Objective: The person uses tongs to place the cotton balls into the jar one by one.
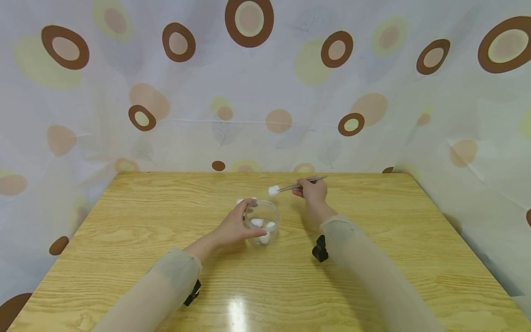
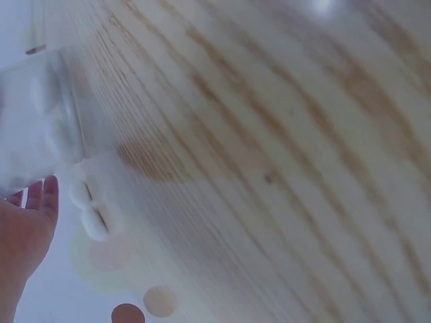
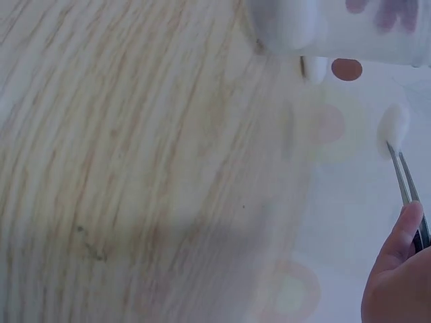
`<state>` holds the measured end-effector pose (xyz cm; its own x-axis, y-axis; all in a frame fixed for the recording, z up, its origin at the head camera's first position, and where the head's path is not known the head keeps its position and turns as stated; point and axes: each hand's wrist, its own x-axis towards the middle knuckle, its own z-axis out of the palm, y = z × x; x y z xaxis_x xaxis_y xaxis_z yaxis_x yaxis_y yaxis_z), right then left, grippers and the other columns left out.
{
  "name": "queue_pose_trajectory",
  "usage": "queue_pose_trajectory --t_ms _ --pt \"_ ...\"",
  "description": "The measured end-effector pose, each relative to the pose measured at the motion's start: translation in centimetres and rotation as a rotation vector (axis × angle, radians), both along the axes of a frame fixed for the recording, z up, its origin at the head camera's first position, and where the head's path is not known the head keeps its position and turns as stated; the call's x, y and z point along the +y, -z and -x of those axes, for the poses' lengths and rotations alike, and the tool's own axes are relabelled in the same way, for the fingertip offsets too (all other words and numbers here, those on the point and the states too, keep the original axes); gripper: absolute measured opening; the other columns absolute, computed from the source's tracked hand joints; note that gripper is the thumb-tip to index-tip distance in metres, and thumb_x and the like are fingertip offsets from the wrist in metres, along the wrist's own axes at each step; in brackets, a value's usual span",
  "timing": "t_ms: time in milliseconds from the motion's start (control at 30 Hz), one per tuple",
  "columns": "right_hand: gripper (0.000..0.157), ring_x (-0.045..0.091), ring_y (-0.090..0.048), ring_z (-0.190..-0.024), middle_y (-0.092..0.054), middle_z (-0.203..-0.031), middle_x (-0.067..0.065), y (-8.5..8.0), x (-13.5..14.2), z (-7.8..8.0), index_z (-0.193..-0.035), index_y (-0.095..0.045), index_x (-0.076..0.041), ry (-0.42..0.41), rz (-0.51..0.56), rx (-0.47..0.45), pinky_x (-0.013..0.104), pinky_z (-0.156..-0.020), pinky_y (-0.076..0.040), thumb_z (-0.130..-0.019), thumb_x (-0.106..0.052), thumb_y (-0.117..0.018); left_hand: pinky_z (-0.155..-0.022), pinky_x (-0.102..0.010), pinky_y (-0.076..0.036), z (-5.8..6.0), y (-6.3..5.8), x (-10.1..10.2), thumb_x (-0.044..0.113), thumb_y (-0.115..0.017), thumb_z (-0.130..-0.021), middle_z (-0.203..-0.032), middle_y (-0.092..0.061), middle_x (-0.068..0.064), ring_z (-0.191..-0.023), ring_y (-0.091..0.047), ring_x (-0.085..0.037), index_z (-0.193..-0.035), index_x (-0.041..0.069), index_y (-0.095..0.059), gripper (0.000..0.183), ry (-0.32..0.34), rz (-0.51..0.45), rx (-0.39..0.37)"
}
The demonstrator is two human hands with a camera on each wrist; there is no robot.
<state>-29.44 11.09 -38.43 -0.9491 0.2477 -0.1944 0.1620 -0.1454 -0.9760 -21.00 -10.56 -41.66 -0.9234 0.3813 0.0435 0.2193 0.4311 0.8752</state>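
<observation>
My left hand [image 1: 235, 227] grips a clear plastic jar [image 1: 271, 213] around its side, thumb at the front and fingers behind. Several white cotton balls [image 1: 257, 222] lie inside the jar. To the right, my right hand [image 1: 314, 191] pinches metal tweezers [image 1: 290, 187], whose tips hold one cotton ball [image 1: 273, 190] in the air beyond the jar's rim. In the right wrist view the tweezers [image 3: 406, 176] have the cotton ball [image 3: 393, 128] between their tips. The left wrist view shows the jar [image 2: 40, 121] at its left edge, fingers [image 2: 50, 195] against it.
Behind the jar, partly hidden by it and my fingers, two cotton balls [image 2: 87, 208] rest on the wooden table [image 1: 166, 198]. A patterned cloth [image 1: 265, 92] hangs behind the table and along both sides. Dark wrist cameras [image 1: 320, 249] sit under both sleeves.
</observation>
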Motion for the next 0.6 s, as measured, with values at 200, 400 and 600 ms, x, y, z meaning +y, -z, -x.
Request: queue_pose_trajectory --t_ms 200,400,600 --pt "0.008 0.007 -0.060 -0.048 -0.058 -0.062 0.001 -0.9 0.7 -0.3 -0.088 -0.048 -0.005 -0.013 0.034 0.002 0.018 -0.056 -0.054 -0.091 -0.004 -0.056 -0.108 -0.048 -0.033 0.1 -0.1 0.5 0.028 -0.076 -0.078 -0.147 -0.036 -0.010 -0.135 -0.035 -0.027 -0.145 0.007 -0.026 0.085 -0.006 0.002 -0.009" --pt "0.010 0.006 -0.060 -0.046 -0.058 -0.059 0.000 -1.6 1.1 -0.8 -0.086 -0.047 -0.005 -0.034 0.055 0.009 0.017 -0.054 -0.053 -0.091 -0.003 -0.054 -0.109 -0.045 -0.032 0.2 -0.1 0.9 0.030 -0.077 -0.078 -0.147 -0.035 -0.007 -0.134 -0.035 -0.026 -0.145 0.009 -0.026 0.087 -0.011 0.007 -0.027" --pt "0.012 0.006 -0.060 -0.047 -0.059 -0.060 0.000 -2.2 1.5 -1.4 -0.083 -0.045 -0.006 -0.065 0.070 0.030 0.016 -0.054 -0.053 -0.092 -0.003 -0.053 -0.108 -0.047 -0.033 0.2 -0.1 1.2 0.032 -0.077 -0.077 -0.147 -0.035 -0.006 -0.135 -0.034 -0.029 -0.145 0.010 -0.027 0.087 -0.014 0.000 -0.034"
